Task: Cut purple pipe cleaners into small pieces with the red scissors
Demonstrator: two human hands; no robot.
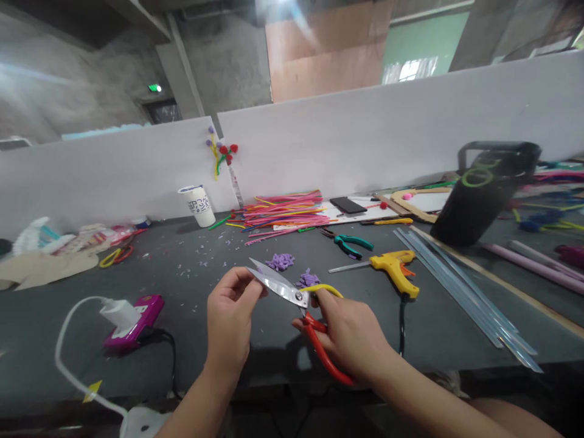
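Observation:
My right hand (351, 331) grips a pair of scissors (285, 291) with one red and one yellow handle. Their blades are slightly parted and point up and left, the tips close to my left hand (232, 310). The fingers of that left hand are pinched together beside the blades; whatever lies between them is hidden or too small to name. Just beyond the blades, a small heap of short purple pieces (280, 261) lies on the dark table, and a second purple heap (308, 278) sits partly behind the scissors.
Pliers (349, 243), a yellow glue gun (393, 267) and clear glue sticks (469, 292) lie to the right, near a black bottle (486, 194). Colourful pipe cleaners (287, 213) and a white cup (197, 207) stand behind. At left are a purple power strip (152, 310) and other scissors (116, 256).

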